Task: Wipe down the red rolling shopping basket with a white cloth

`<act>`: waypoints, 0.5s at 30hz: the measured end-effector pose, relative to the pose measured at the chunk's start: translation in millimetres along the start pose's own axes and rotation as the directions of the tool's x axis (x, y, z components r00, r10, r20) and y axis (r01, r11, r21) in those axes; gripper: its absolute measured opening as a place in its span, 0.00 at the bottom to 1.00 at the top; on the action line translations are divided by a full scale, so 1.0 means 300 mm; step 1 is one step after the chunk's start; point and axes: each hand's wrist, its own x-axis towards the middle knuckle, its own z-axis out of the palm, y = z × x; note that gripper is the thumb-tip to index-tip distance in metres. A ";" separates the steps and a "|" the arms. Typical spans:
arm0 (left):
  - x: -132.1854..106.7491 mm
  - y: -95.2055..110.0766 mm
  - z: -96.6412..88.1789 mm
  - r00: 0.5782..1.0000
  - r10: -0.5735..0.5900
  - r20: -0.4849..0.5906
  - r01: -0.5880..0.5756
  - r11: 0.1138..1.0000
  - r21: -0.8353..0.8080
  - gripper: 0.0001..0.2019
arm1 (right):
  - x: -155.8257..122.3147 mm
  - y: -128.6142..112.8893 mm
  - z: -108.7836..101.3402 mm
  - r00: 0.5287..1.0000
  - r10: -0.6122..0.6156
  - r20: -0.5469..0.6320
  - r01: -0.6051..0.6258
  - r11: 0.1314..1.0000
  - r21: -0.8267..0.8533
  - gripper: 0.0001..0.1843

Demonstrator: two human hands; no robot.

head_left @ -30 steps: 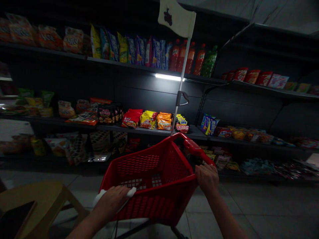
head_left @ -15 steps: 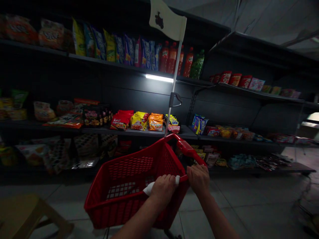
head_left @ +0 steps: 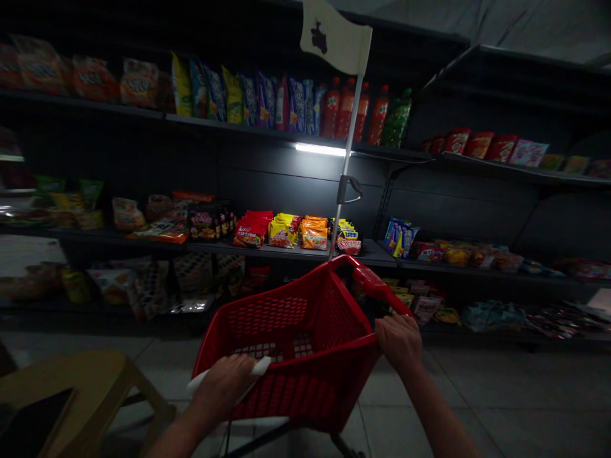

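A red plastic shopping cart [head_left: 310, 388] with perforated walls stands in front of me, and no goods show in its basket. My left hand [head_left: 224, 381] is closed on a white cloth [head_left: 261, 366], which lies against the cart's near rim toward the left corner. My right hand [head_left: 400, 343] is wrapped round the cart's right corner, where the rim meets the red handle [head_left: 375, 284]. From the cart's far corner rises a thin pole [head_left: 350, 137] bearing a pale flag [head_left: 337, 38] with a dark print. The fingertips of both hands are partly hidden.
Dark store shelves [head_left: 267, 251] span the view, holding bagged snacks, bottles [head_left: 379, 114] and noodle packets [head_left: 314, 234]. A yellowish stool [head_left: 90, 381] stands at lower left, with a dark flat object [head_left: 35, 420] on it. Pale floor tiles [head_left: 458, 375] show at right.
My left hand has slid left along the near rim with the cloth. The right hand stays on its corner. The whole view has shifted, so cart and shelves appear farther right.
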 end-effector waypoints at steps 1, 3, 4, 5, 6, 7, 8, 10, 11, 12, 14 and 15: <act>-0.039 -0.050 -0.009 1.000 -0.013 0.007 0.013 1.000 0.001 0.09 | -0.001 0.002 0.001 1.000 -0.007 0.003 0.007 1.000 -0.001 0.21; -0.098 -0.126 -0.028 0.999 -0.006 0.032 0.007 1.000 -0.016 0.10 | -0.002 0.003 0.001 1.000 -0.014 0.004 0.014 1.000 0.000 0.20; -0.118 -0.149 -0.036 0.999 0.005 0.044 -0.004 1.000 -0.031 0.11 | -0.003 0.002 0.001 1.000 -0.014 0.001 0.014 1.000 -0.001 0.21; -0.131 -0.160 -0.042 0.998 0.009 0.055 -0.007 0.999 -0.043 0.12 | -0.003 0.002 0.001 1.000 -0.014 -0.002 0.014 1.000 -0.001 0.21; -0.137 -0.162 -0.047 0.998 0.008 0.064 -0.004 0.999 -0.049 0.12 | -0.004 0.002 0.002 1.000 -0.011 -0.010 0.011 1.000 -0.001 0.21; -0.137 -0.153 -0.051 0.997 -0.003 0.072 0.007 0.999 -0.051 0.12 | -0.005 0.003 0.004 1.000 -0.003 -0.022 0.003 1.000 -0.003 0.21; -0.132 -0.137 -0.054 0.996 -0.020 0.082 0.024 0.999 -0.046 0.12 | -0.006 0.007 0.007 0.999 0.005 -0.036 -0.006 1.000 -0.007 0.21; -0.109 -0.089 -0.059 0.993 -0.042 0.113 0.046 0.998 -0.030 0.11 | -0.010 0.024 0.015 0.998 0.016 -0.058 -0.017 1.000 -0.018 0.21; -0.093 -0.059 -0.062 0.990 -0.045 0.132 0.048 0.999 -0.024 0.11 | -0.013 0.036 0.020 0.998 0.016 -0.065 -0.018 1.000 -0.025 0.21; -0.073 -0.027 -0.065 0.987 -0.047 0.154 0.051 0.999 -0.019 0.11 | -0.017 0.051 0.024 0.998 0.013 -0.069 -0.015 1.000 -0.028 0.21; -0.023 0.040 -0.072 0.978 -0.040 0.205 0.046 0.999 -0.024 0.10 | -0.024 0.080 0.030 0.997 0.003 -0.071 -0.005 1.000 -0.025 0.21; 0.007 0.076 -0.074 0.973 -0.034 0.228 0.043 0.999 -0.032 0.09 | -0.028 0.092 0.030 0.997 0.001 -0.072 -0.003 1.000 -0.021 0.21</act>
